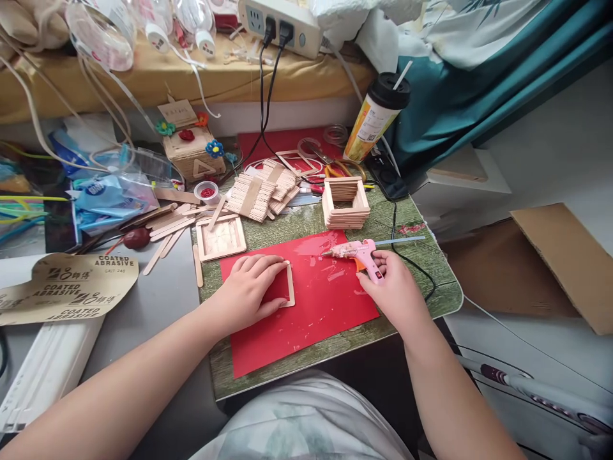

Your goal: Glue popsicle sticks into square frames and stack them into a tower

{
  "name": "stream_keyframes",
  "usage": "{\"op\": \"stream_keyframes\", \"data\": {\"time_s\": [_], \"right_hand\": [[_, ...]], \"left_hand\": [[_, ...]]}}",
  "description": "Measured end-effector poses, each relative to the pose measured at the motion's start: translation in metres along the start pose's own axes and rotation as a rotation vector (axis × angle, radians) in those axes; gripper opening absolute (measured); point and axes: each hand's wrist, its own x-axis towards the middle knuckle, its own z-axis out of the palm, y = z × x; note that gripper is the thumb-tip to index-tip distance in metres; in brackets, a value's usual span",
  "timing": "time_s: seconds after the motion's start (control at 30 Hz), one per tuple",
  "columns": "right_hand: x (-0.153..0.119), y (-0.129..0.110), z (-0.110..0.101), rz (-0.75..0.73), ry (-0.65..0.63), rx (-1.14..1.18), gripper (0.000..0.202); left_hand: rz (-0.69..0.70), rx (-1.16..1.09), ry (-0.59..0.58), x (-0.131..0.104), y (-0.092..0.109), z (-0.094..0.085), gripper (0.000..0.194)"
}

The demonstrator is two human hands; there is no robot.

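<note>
My left hand (251,285) grips a small craft-stick frame (290,285) flat on the red sheet (306,332). Its thumb and fingers press near two corners, and the palm hides the left part. On the right, a pink hot glue gun (366,254) is in my right hand (393,281), whose fingers wrap its handle. The nozzle points left toward the frame, apart from it, and a glue stick (402,241) juts from the back. Behind the gun stands a square box of stacked sticks (345,216). A shallow stick tray (221,248) lies behind my left hand.
Bundled craft sticks (251,197), loose sticks (175,223) and scissors (330,156) lie at the back. A lidded drink cup (376,118) stands back right. The gun's black cord (421,268) loops near the right table edge. Abrasive paper (67,287) is at left.
</note>
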Motion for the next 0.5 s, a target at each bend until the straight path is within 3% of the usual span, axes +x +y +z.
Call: {"op": "stream_keyframes", "data": {"time_s": [0.1,0.27,0.4,0.5], "right_hand": [[0.003,-0.002,-0.006,0.055,-0.075,0.057,0.043],[-0.002,-0.005,-0.013,0.053,-0.058,0.125,0.031],[-0.007,-0.019,-0.012,0.032,-0.141,0.338,0.041],[-0.007,-0.037,-0.013,0.037,-0.217,0.360,0.043]], "left_hand": [[0.010,0.007,0.003,-0.001,0.001,-0.001,0.061],[0.052,0.015,0.014,0.000,0.000,-0.001,0.050],[0.062,0.012,0.022,0.000,-0.001,-0.001,0.052],[0.051,0.003,0.017,0.000,-0.001,-0.002,0.052]]}}
